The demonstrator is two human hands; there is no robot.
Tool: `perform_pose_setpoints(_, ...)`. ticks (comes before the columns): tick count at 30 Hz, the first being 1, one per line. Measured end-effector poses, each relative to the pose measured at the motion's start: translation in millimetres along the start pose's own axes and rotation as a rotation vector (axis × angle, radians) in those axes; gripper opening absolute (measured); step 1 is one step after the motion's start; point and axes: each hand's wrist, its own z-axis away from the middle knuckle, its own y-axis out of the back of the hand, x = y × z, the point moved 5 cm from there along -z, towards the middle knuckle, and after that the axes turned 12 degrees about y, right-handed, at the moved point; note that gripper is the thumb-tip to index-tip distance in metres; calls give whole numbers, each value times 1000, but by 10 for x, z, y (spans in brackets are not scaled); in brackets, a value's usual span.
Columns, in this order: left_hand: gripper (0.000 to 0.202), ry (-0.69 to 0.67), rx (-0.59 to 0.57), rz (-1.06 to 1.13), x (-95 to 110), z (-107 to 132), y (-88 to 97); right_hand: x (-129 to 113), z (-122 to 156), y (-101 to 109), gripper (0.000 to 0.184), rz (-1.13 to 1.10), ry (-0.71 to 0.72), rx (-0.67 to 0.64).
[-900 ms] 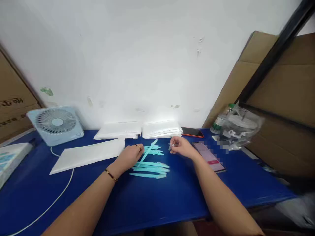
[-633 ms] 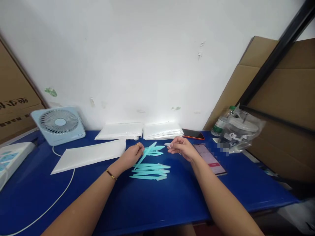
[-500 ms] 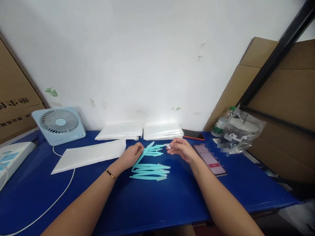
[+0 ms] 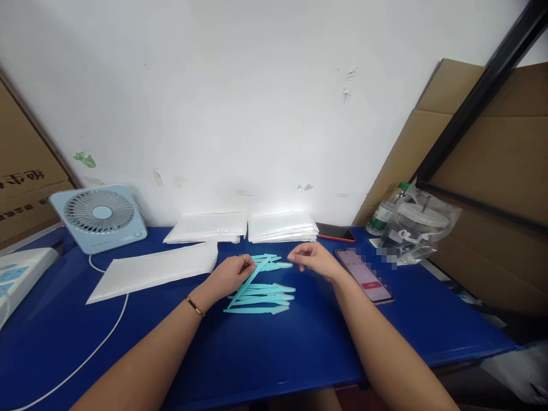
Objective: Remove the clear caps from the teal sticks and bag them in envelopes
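Several thin turquoise plastic sticks [image 4: 259,297] lie in a loose pile on the blue table [image 4: 274,354]. My left hand [image 4: 229,274] is closed on one turquoise stick [image 4: 252,277], which slants up from the pile. My right hand [image 4: 314,260] hovers just right of the pile, its fingers pinched on a small pale cap-like piece [image 4: 286,264] that I cannot make out clearly. A gold bracelet is on my left wrist.
White flat pouches [image 4: 154,269] lie left of the pile, with two white stacks [image 4: 282,226] by the wall. A small blue fan [image 4: 99,217] and its white cable sit left. Two phones [image 4: 363,274], a bagged cup [image 4: 417,225] and cardboard stand right.
My left hand has tilted its stick lower toward the pile. My right hand has moved slightly left with the small pale piece held near the stick's upper end.
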Motion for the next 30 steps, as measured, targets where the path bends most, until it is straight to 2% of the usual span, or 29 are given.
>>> perform_pose_setpoints(3, 19, -43, 7, -95, 19, 7, -26, -5, 8, 273, 26, 331, 56, 123)
perform_pose_setpoints(6, 16, -78, 90, -214, 17, -7, -5, 70, 13, 389, 17, 632, 33, 110)
perform_pose_setpoints(11, 18, -75, 155, -414, -41, -64, 18, 232, 3, 286, 10, 925, -103, -38)
perform_pose_setpoints(15, 22, -104, 175, -511, -25, -90, 16, 207, -7, 146, 9, 1059, -109, -61)
perform_pose_setpoints(18, 26, -111, 200, -546, -4, -87, 17, 154, -14, 62, 13, 989, -17, -38)
perform_pose_setpoints(24, 27, -100, 232, -386, 15, -42, 85, 31, -19, -21, 21, 417, 250, -21)
perform_pose_setpoints(30, 27, -96, 236, -342, 36, -25, 112, -28, -12, -33, 22, 282, 276, 7)
